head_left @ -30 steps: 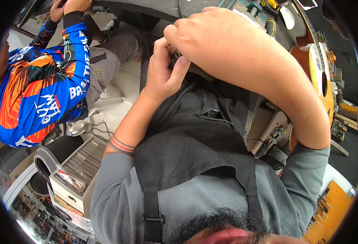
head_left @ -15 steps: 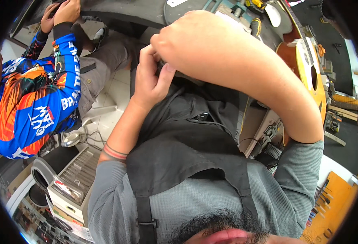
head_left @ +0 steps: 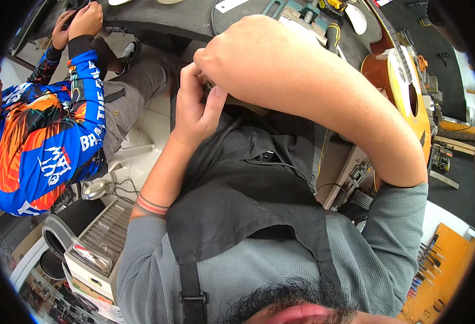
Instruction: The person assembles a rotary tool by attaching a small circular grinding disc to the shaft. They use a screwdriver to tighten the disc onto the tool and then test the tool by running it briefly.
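Observation:
My hands meet at the near edge of the dark workbench (head_left: 145,20). My left hand (head_left: 198,105) has its fingers curled upward and its thumb pressed toward the other hand. Over its fingertips, my right hand (head_left: 232,54) is closed, with its back turned up and the forearm reaching across from the right. Whatever lies between them is hidden by the right hand and wrist. Beneath the hands hangs my black apron (head_left: 248,189).
On the left a person (head_left: 48,140) in a bright patterned top works at the same bench. At the right stand an acoustic guitar (head_left: 391,81) and a yellow-and-black handle (head_left: 333,36). A cabinet (head_left: 89,278) with a slotted rack is at lower left.
Both my hands have shifted very slightly left in view, still together in nearly the same pose. More of the pale rounded pieces at the bench's far side shows.

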Motion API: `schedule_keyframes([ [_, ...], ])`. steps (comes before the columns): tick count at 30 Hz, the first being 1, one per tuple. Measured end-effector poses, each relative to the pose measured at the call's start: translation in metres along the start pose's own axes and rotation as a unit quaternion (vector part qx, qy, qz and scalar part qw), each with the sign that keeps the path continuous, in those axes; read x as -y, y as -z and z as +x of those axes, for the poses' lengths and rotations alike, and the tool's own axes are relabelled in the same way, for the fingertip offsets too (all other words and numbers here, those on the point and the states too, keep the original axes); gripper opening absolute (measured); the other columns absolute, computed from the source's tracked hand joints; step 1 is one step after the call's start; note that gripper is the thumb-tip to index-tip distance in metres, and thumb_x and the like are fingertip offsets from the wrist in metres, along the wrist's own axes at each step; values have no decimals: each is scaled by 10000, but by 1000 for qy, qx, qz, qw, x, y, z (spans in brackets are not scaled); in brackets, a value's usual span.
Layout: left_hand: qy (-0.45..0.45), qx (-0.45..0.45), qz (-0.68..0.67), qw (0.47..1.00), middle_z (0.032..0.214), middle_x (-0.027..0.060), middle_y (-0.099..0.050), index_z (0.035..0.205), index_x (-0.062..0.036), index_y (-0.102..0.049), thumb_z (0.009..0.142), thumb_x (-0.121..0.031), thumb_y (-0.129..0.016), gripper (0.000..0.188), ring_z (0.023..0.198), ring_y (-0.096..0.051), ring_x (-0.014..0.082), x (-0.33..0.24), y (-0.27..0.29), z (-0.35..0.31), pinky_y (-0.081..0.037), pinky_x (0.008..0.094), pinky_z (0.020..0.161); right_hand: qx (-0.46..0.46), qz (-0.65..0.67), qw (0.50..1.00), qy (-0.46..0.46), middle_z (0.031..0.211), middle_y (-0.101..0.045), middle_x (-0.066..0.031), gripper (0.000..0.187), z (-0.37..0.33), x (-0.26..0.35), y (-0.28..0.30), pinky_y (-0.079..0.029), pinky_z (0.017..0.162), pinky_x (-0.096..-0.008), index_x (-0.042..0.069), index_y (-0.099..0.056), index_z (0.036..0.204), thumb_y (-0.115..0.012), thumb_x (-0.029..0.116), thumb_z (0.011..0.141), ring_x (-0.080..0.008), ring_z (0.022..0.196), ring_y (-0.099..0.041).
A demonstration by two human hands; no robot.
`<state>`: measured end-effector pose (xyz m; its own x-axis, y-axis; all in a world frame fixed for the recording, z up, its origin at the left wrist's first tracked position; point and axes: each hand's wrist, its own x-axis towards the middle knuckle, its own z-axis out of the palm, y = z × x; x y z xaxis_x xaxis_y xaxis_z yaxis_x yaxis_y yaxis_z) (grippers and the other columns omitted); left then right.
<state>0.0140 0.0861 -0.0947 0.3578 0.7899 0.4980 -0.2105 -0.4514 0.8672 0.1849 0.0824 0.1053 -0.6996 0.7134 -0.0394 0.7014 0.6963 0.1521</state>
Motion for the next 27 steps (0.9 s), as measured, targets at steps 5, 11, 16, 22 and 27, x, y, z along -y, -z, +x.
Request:
schedule_keyframes([
  [5, -34, -5, 21, 999, 1213, 175, -746, 1481, 50, -475, 1122, -103, -689, 446, 1086, -724, 216, -4, -5, 2, -560, 352, 989, 4, -20, 1000, -3, 838, -815, -124, 149, -3, 4, 7, -663, 739, -412, 34, -780, 934, -826, 158, 865, -315, 825, -844],
  [11, -25, -3, 51, 998, 1212, 202, -776, 1477, 56, -480, 1119, -118, -710, 460, 1114, -759, 237, -1, -7, 14, -577, 365, 985, -2, 16, 1000, -16, 850, -829, -138, 137, -5, -9, 5, -665, 733, -419, 39, -814, 896, -827, 167, 849, -322, 796, -840],
  [16, -10, -19, 38, 999, 1209, 205, -777, 1469, 55, -479, 1113, -116, -720, 463, 1107, -759, 235, 8, -20, 39, -574, 354, 980, 31, -5, 999, 7, 869, -830, -132, 135, -2, -45, 8, -659, 750, -411, 37, -797, 931, -816, 161, 879, -311, 833, -845],
  [22, -8, -22, 39, 999, 1167, 184, -780, 1448, 43, -495, 1103, -109, -726, 442, 1045, -751, 214, 11, -34, 65, -579, 347, 940, -37, 1, 998, 42, 863, -822, -123, 124, -7, -79, 11, -652, 745, -419, 40, -788, 938, -800, 161, 913, -307, 840, -841],
  [27, -20, -32, 79, 996, 1138, 160, -780, 1438, 35, -504, 1098, -117, -731, 437, 973, -757, 215, 20, -34, 73, -583, 345, 863, -23, 123, 991, 55, 915, -836, -222, 247, -4, -105, -2, -656, 750, -462, -34, -808, 979, -722, 197, 964, -374, 829, -840],
])
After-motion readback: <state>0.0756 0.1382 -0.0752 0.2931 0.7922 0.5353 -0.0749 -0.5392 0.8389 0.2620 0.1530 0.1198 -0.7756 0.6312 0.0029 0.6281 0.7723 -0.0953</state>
